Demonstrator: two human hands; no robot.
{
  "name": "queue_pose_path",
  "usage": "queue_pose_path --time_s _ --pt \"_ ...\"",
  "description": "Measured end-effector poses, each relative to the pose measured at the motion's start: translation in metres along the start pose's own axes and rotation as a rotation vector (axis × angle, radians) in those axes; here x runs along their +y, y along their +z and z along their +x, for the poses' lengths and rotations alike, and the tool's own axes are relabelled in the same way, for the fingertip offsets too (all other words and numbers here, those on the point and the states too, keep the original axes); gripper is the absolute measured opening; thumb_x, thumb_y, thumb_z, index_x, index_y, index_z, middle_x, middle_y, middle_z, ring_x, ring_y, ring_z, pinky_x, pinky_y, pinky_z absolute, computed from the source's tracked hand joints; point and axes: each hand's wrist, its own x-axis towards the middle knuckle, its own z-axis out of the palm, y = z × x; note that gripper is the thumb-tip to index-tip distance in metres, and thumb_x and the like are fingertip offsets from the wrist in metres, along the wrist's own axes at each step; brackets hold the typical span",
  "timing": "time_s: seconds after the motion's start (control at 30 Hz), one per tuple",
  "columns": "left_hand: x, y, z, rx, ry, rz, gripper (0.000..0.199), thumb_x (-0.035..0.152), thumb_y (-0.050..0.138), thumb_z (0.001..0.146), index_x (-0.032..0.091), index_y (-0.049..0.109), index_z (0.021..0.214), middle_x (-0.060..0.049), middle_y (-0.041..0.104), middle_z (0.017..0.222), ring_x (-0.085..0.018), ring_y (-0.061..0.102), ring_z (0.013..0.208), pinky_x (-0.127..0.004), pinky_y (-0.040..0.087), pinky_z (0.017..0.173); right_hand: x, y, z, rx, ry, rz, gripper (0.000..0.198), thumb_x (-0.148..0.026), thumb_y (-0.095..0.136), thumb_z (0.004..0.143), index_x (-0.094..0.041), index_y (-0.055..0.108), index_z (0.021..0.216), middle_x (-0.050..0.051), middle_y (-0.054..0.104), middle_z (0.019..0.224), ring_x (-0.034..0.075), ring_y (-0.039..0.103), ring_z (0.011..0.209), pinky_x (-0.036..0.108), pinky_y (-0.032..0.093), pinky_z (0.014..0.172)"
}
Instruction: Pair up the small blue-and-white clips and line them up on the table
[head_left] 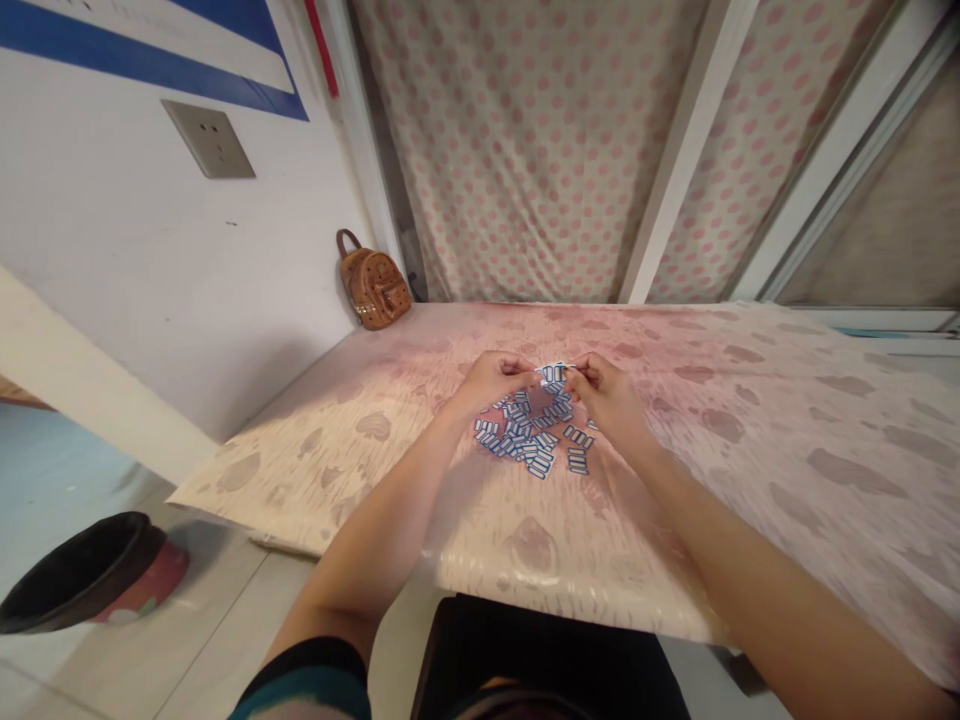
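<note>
Between my two hands is a small flat piece (554, 374), white with blue-edged bars, raised over the table. My left hand (501, 375) pinches its left end with thumb and fingertips. At its right end, my right hand (602, 392) grips it the same way. Below and nearer to me lies a loose pile of similar blue-and-white pieces (519, 436), overlapping at many angles. A few lie apart on the right side, among them one piece (577, 460) flat on the cloth. Fine detail on the pieces is too small to read.
A patterned pink-and-cream tablecloth (375, 480) covers the table. A brown mini backpack (379, 288) leans at the back left corner by the wall. On the floor at left stands a dark-rimmed bin (94, 570). Dotted curtains (525, 150) hang behind the table.
</note>
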Motion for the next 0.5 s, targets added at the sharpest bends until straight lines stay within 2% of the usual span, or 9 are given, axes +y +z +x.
queue_pose_path --time_s 0.27,0.5 --pt "-0.0017 0.0024 0.0009 0.054 -0.026 -0.061 0.016 0.025 0.079 0.074 0.012 0.070 0.075 -0.003 0.071 0.069 -0.013 0.065 0.064 -0.023 0.049 0.062 0.0010 -0.0001 0.0001 -0.006 0.023 -0.006 0.017 -0.039 0.058 0.081 -0.023 0.054 0.078 -0.002 0.059 0.061 0.014 0.053 0.055 0.028 0.043 0.055" --pt "0.0004 0.0035 0.0004 -0.006 -0.015 -0.071 0.025 0.031 0.084 0.070 0.011 0.070 0.075 -0.003 0.071 0.069 -0.013 0.066 0.063 -0.024 0.051 0.066 0.0002 0.0005 -0.0009 0.001 0.023 -0.008 0.020 -0.043 0.060 0.081 -0.023 0.054 0.079 -0.002 0.059 0.061 0.015 0.053 0.054 0.028 0.042 0.054"
